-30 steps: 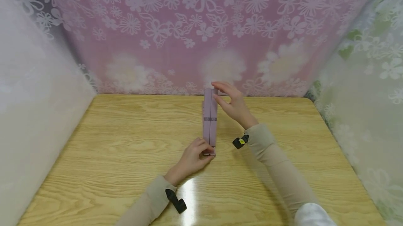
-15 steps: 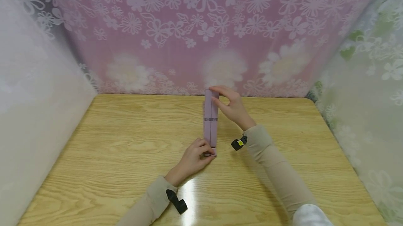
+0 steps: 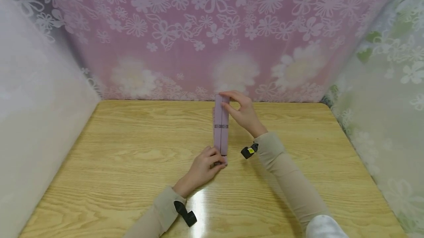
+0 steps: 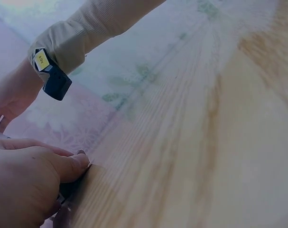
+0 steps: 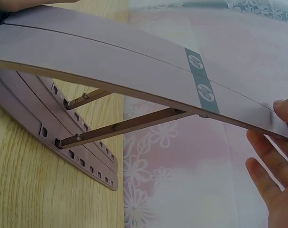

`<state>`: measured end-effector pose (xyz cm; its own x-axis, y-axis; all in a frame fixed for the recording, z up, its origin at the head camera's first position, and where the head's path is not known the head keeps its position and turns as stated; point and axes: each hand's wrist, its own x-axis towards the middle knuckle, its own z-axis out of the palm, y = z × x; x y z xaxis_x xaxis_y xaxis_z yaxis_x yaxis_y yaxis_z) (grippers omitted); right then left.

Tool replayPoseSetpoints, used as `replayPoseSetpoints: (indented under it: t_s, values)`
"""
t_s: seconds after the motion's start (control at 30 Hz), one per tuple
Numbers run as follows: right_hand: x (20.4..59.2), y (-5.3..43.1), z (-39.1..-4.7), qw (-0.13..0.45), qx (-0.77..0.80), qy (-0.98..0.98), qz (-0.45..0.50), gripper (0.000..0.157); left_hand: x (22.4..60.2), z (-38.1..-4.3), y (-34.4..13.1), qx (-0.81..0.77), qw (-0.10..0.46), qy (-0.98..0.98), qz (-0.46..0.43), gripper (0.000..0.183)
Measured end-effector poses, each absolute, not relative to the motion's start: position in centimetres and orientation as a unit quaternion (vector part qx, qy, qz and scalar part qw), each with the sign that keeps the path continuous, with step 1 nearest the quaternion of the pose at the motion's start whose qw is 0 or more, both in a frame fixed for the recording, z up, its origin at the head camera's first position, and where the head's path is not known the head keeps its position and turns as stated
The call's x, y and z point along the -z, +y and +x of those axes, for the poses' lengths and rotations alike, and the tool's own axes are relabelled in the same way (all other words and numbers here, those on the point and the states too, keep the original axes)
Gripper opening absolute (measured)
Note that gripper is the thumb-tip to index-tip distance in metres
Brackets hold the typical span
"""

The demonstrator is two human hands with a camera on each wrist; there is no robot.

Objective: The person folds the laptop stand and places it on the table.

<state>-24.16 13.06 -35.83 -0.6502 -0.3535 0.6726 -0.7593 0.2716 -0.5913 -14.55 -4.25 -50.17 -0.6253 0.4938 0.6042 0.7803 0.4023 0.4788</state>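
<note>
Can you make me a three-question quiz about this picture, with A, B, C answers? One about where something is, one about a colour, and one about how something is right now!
1. Where is the right hand?
A. at the far end of the folding stand
B. flat on the table
C. on the curtain

2. What colour is the stand?
A. green
B. pale purple
C. black

3. How is the stand's top panel?
A. lying flat
B. raised on struts
C. snapped off

Answers: 1 A, fingers pinch its far end. 2 B, both views show it. 3 B, the right wrist view shows struts beneath.
</note>
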Motion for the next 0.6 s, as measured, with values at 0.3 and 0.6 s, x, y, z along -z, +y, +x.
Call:
replayPoseSetpoints:
  t_s: [0.3,0.6]
  values:
    - [35.89,13.06,-23.91,0.218,-0.493,-0.769,0.344,0.029,50.07,-14.51,-4.39,0.36,0.204,-0.816,-0.403,0.009]
    - [35.78,13.51,-23.51,0.227,-0.491,-0.774,0.329,0.027,50.32,-14.8,-4.59,0.355,0.21,-0.804,-0.429,0.007]
